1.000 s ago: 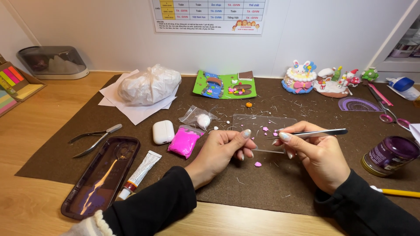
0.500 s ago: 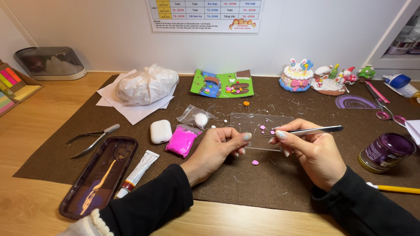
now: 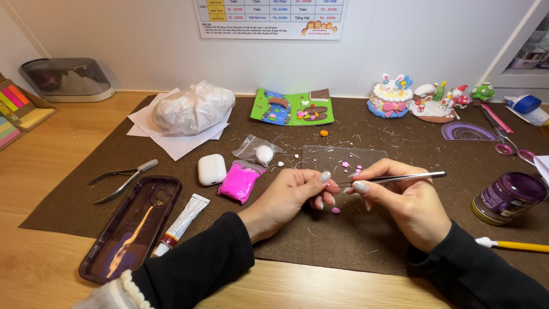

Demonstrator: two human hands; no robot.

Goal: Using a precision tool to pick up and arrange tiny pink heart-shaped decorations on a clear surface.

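Barely a change from half a second ago: both hands hold their place over the brown mat (image 3: 86, 189) on the counter (image 3: 51, 252), the view only tipping slightly. The right hand (image 3: 409, 200) pinches one metal tool (image 3: 394, 178), tip pointing left. The left hand (image 3: 300, 191) meets that tip with curled fingers, pinching something too small to tell. One pink bit (image 3: 335, 210) lies just below them. One clear sheet (image 3: 343, 157) sits behind, one pink clay bag (image 3: 238, 181) to the left, one purple jar (image 3: 509, 197) at right.
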